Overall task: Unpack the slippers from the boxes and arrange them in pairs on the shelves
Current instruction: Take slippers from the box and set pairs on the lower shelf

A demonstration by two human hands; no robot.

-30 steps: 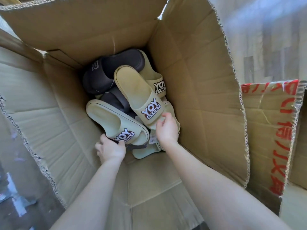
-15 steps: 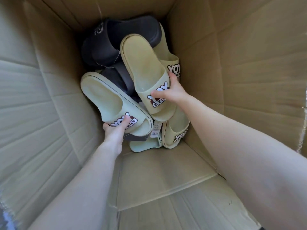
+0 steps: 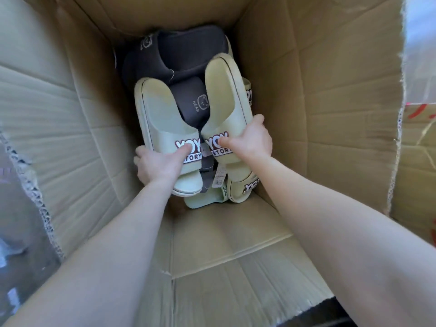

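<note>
Almost parallel, left slipper (image 3: 162, 119), right slipper (image 3: 224, 97): heels away, toes near.

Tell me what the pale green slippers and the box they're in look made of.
The pale green slippers look like soft moulded foam or rubber: matte, thick, each seemingly one smooth piece. The box is brown corrugated cardboard with a dull finish; fluting shows along its torn edge.

A cardboard box (image 3: 306, 114) carries everything. On its floor a heap lies toward 12 o'clock: dark grey slippers (image 3: 179, 50) farthest, pale green slippers (image 3: 243, 188) nearer; bare flaps toward 6 o'clock.
</note>
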